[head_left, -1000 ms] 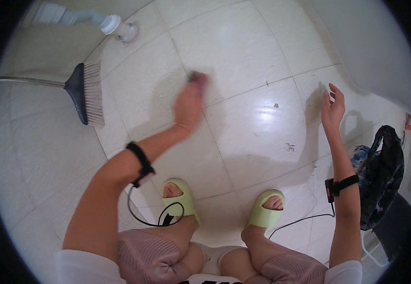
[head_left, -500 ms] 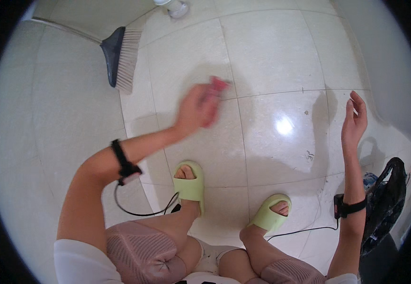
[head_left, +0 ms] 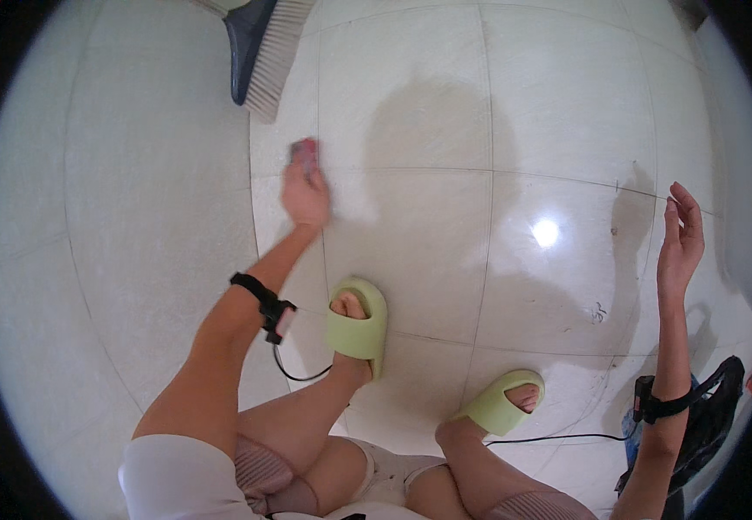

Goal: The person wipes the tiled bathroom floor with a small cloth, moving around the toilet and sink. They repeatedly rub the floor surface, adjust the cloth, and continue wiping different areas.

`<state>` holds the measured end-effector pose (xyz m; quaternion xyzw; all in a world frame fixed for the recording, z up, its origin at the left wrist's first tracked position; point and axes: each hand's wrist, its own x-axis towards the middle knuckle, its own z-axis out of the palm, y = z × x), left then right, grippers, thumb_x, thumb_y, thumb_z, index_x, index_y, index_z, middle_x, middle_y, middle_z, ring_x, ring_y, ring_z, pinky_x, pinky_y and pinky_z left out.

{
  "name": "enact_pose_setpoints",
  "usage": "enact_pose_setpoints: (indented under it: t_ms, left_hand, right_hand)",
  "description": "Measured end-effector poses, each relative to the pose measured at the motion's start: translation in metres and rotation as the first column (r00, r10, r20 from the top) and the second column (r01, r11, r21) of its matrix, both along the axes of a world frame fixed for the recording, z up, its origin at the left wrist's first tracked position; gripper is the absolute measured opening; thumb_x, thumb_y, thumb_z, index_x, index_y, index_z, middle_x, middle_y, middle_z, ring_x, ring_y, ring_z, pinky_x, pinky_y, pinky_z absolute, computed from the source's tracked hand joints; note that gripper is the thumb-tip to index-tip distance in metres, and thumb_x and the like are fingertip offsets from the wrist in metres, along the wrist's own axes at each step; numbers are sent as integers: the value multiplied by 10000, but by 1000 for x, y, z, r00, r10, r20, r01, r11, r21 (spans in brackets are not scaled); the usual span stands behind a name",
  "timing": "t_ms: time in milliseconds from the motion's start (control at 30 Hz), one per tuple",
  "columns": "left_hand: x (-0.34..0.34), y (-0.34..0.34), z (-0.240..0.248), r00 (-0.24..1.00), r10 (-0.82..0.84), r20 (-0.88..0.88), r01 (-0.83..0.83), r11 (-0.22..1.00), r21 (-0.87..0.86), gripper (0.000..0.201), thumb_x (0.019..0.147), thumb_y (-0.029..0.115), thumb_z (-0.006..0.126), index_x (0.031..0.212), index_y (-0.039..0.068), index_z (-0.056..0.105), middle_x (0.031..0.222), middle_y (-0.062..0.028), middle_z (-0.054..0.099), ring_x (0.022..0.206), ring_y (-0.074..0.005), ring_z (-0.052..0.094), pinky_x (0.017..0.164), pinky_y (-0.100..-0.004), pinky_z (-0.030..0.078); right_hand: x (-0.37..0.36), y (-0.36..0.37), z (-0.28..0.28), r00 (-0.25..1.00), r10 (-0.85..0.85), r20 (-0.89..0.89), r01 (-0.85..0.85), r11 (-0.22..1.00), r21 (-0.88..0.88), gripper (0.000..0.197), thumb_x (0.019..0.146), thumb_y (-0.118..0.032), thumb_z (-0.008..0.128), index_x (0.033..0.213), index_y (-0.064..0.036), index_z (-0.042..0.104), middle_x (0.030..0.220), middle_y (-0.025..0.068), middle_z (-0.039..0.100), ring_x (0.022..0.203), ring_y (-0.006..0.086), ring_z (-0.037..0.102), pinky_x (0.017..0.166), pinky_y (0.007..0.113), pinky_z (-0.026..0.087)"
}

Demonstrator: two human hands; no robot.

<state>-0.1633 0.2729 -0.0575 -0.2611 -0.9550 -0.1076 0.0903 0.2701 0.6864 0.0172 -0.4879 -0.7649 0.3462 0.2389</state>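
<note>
My left hand (head_left: 306, 198) reaches forward low over the tiled floor near the left wall, closed around a small, blurred red-pink cloth-like piece (head_left: 305, 156). Motion blur hides its exact kind, and some grey shows beside the red. I cannot tell whether it touches the tiles (head_left: 411, 217). Off to the right, my right hand (head_left: 681, 234) is raised with loosely bent fingers and nothing in it. A broom head (head_left: 259, 56) with pale bristles and a dark grey back lies just beyond my left hand.
My feet are in light green slippers (head_left: 357, 325) on the floor. A black plastic bag (head_left: 714, 425) stands by my right forearm. A black cable (head_left: 558, 438) runs to the strap on that arm. Dark specks (head_left: 599, 312) mark the tiles at right.
My left hand has moved left and slightly forward with the red-pink piece, toward the wall and broom. The view has shifted, so the broom sits higher in it. My right hand stays raised.
</note>
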Motion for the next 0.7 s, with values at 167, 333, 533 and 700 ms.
enact_pose_setpoints:
  t_ms: [167,333,533,700]
  left_hand:
    - [133,92,24,857,-401,323,340,912,231,515,857,61,633,1369,102,590,1190,-180,650,1052,-395,636,901,-462,531]
    - [209,146,58,296,-703,647,485,694,532,339,949,196,640,1264,71,636,1047,-166,630,964,-365,627,859,-443,519]
    - [78,120,84,744,-571,346,421,804,420,331,918,176,635,1221,44,633,1017,-164,620,959,-341,631,831,-407,514]
    - [-30,-3,100,949,-121,293,242,874,-422,386,926,113,594,1309,66,602,1082,-210,637,977,-412,644,848,-473,536]
  right_hand:
    - [-36,-1,2,995,21,-95,-23,1000,-19,304,1053,-192,573,1322,-65,637,1326,94,654,1207,183,614,1027,355,504]
    - [-62,-2,14,982,88,-166,-93,995,-26,291,1045,-194,584,1306,-82,649,1311,81,667,1184,173,623,1018,344,503]
    - [9,17,31,998,-27,-54,33,993,109,318,1051,-223,578,1341,-115,650,1336,85,663,1206,192,631,1043,371,508]
    - [76,23,26,993,-121,-3,120,986,113,337,1050,-244,582,1350,-100,639,1340,111,656,1236,222,620,1073,393,496]
